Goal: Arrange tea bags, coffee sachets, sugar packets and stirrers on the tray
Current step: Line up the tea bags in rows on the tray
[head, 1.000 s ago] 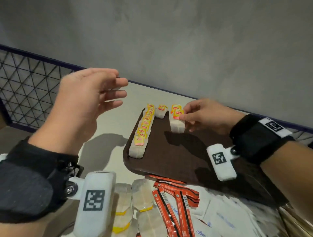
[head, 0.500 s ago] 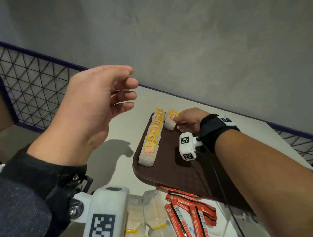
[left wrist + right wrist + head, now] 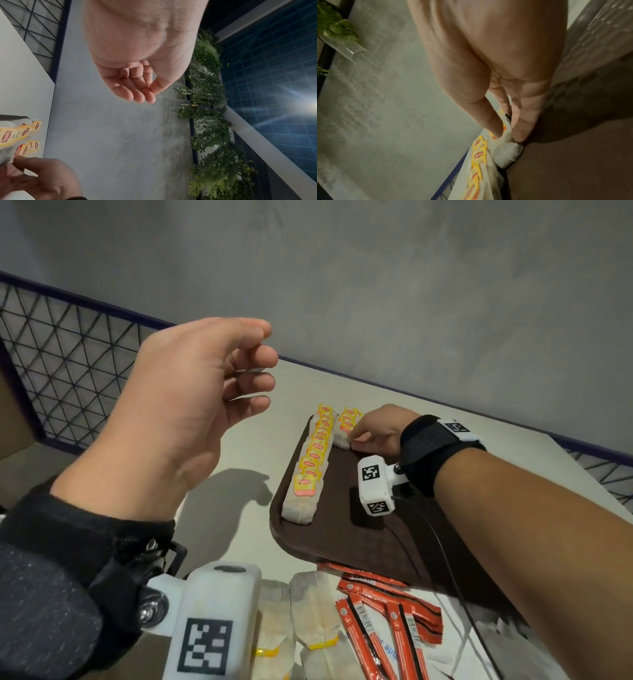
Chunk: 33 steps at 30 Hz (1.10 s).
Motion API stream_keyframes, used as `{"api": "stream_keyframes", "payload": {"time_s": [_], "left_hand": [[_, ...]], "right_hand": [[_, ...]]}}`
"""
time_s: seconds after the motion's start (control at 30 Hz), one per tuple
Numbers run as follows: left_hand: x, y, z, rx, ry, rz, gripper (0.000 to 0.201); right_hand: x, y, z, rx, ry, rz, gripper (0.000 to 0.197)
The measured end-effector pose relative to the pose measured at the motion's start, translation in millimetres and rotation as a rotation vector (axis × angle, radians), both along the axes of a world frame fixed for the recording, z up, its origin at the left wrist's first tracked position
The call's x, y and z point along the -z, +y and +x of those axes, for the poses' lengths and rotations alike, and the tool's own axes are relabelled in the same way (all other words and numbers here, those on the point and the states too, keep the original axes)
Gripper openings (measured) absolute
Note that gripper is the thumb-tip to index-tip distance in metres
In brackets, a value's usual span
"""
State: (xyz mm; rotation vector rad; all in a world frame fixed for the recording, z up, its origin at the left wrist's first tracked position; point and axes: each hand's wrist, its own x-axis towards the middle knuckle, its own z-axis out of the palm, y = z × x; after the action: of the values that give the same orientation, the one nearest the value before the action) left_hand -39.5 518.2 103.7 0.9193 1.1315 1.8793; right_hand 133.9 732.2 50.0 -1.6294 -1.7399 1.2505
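Note:
A dark brown tray (image 3: pixel 346 529) lies on the pale table. A long row of tea bags (image 3: pixel 310 460) with yellow Lipton tags runs along its left edge. A short second row (image 3: pixel 347 422) starts at the far end beside it. My right hand (image 3: pixel 353 440) pinches the nearest tea bag (image 3: pixel 508 152) of this short row between thumb (image 3: pixel 494 128) and fingers, low on the tray. My left hand (image 3: pixel 265 350) hovers high over the table left of the tray, fingers loosely curled, holding nothing; the left wrist view shows its palm (image 3: pixel 137 92) empty.
Near me, off the tray, lie loose tea bags (image 3: pixel 311 611), red coffee sachets (image 3: pixel 387 614) and white sugar packets (image 3: pixel 486 642). A grey wall stands behind the table, and a black mesh railing (image 3: pixel 68 357) runs at the left. No stirrers are in view.
My right hand has carried its tea bag from mid-tray to the far end, up against the short second row. The left hand stays raised, its fingers a little more curled.

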Motion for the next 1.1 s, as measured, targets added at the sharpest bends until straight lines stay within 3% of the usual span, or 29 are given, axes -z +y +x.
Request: {"api": "stream_keyframes", "payload": {"time_s": [0.1,0.2,0.3,0.4,0.53,0.8,1.1], "left_hand": [[-1,-2,1,0.002,0.015,-0.018,0.009],[-1,-6,2,0.008,0.012,-0.026,0.008],[0,-7,-1,0.018,0.0,-0.017,0.006],[8,-7,-7,0.008,-0.005,0.003,0.016],[17,-6,-14,-0.017,-0.076,0.029,0.03],[18,-1,-19,-0.029,-0.137,0.037,0.028],[20,2,-16,-0.024,-0.114,0.057,0.025]], "right_hand": [[1,0,2,0.078,-0.023,-0.012,0.026],[-16,-30,7,-0.032,-0.206,0.164,0.016],[-35,-93,9,-0.373,-0.326,0.323,0.017],[-45,-168,7,-0.777,-0.452,0.338,0.018],[-36,-230,6,-1.005,-0.631,0.384,0.038],[-18,-247,6,-1.048,-0.631,0.504,0.05],[-15,-248,12,-1.031,-0.607,0.501,0.043]]}}
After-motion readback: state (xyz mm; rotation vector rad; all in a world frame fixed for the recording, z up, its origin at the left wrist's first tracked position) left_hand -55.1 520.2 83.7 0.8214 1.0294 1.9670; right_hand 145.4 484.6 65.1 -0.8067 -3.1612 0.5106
